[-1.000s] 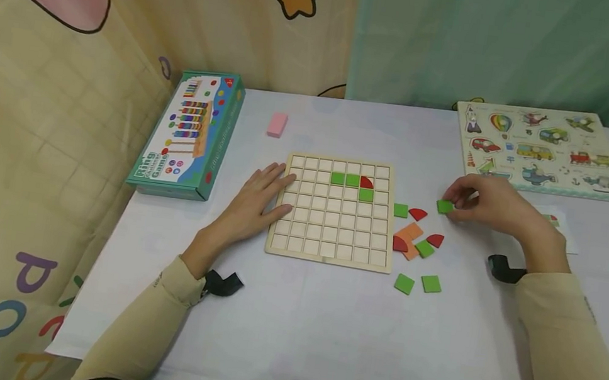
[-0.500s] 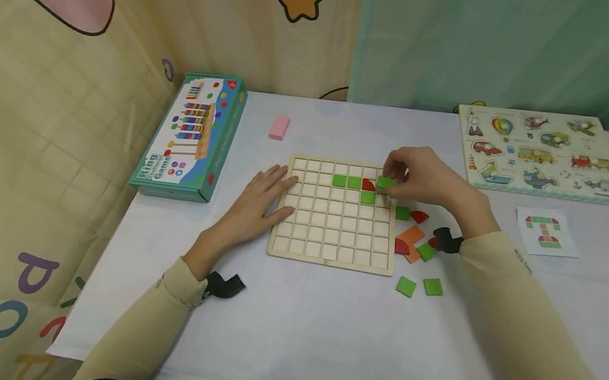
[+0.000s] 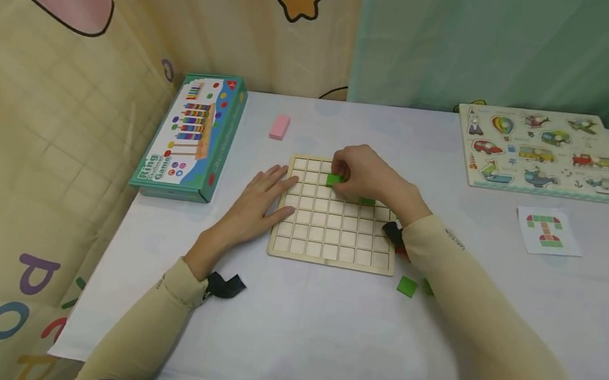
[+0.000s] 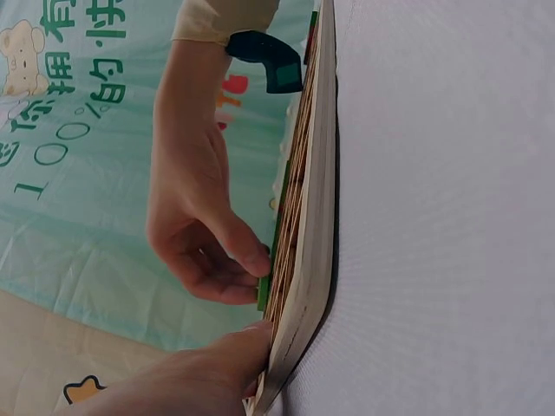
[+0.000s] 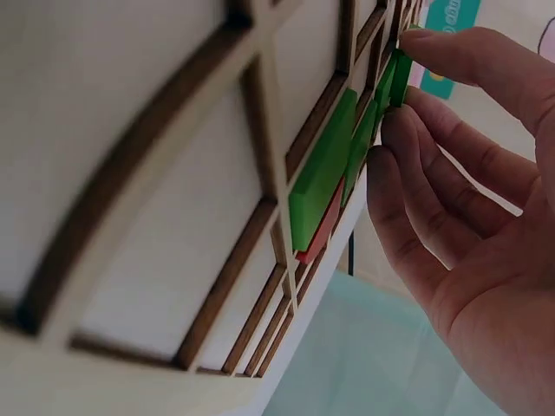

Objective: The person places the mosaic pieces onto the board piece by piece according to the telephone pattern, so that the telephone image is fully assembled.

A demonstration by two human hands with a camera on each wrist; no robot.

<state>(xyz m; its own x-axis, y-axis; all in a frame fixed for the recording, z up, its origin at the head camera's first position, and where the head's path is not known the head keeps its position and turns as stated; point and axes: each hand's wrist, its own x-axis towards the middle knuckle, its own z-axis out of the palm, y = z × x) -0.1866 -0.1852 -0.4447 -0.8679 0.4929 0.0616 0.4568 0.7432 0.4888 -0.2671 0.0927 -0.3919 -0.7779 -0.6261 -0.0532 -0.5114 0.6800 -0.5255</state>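
My right hand [image 3: 366, 175] pinches a green square tile [image 5: 401, 78] between thumb and fingertips, close over the upper part of the wooden grid board [image 3: 327, 234]. In the right wrist view, more green tiles [image 5: 328, 178] and a red quarter-circle tile [image 5: 323, 224] sit in the grid near that hand. The head view has most of these covered by the hand. My left hand [image 3: 251, 205] rests on the board's left edge, fingers extended and thumb spread. In the left wrist view the held tile stands edge-on at the grid.
Loose green tiles [image 3: 407, 286] lie right of the board, others hidden under my right sleeve [image 3: 473, 299]. A pattern card [image 3: 549, 231] and picture puzzle board [image 3: 554, 154] lie to the right. A game box [image 3: 188, 134] and pink block [image 3: 279, 127] stand at the back left.
My right hand has carried the green tile leftward, from beside the pattern card, across the board's right edge, to over its upper middle. The left hand has stayed on the board's edge.
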